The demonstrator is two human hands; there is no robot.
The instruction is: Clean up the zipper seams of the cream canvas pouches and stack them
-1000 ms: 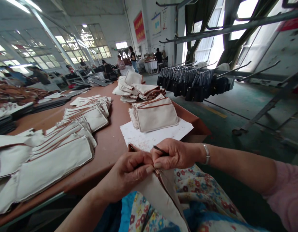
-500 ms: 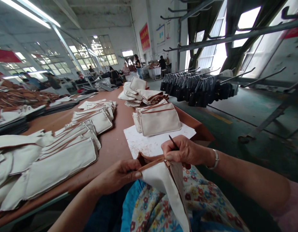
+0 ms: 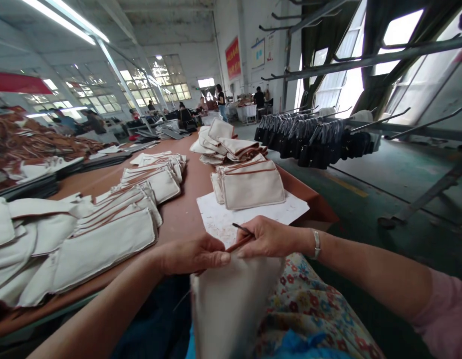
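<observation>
Over my lap hangs a cream fabric pouch (image 3: pixel 227 304) with a brown edge, its lower part blurred. My left hand (image 3: pixel 197 255) pinches its top edge between thumb and fingers. Close beside it, my right hand (image 3: pixel 266 238) grips the same edge near the thumb. A thin dark tool (image 3: pixel 241 228) sticks out of the right fist, pointing left; the rest of it is hidden by the fingers. Just beyond the hands, a white sheet (image 3: pixel 212 214) with brown specks lies on the table, and a stack of similar cream pouches (image 3: pixel 253 187) stands on it.
Rows of cream pouches (image 3: pixel 107 244) cover the left of the brown table (image 3: pixel 182 209). A looser pile of cream pieces (image 3: pixel 218 142) lies further back. On the right stands a metal rack (image 3: pixel 365 65) with dark items (image 3: pixel 313 142) hanging. People work in the background.
The pouch has turned so a broad cream face now hangs toward me. My hands have come closer together along its edge, the right one moving left with the tool.
</observation>
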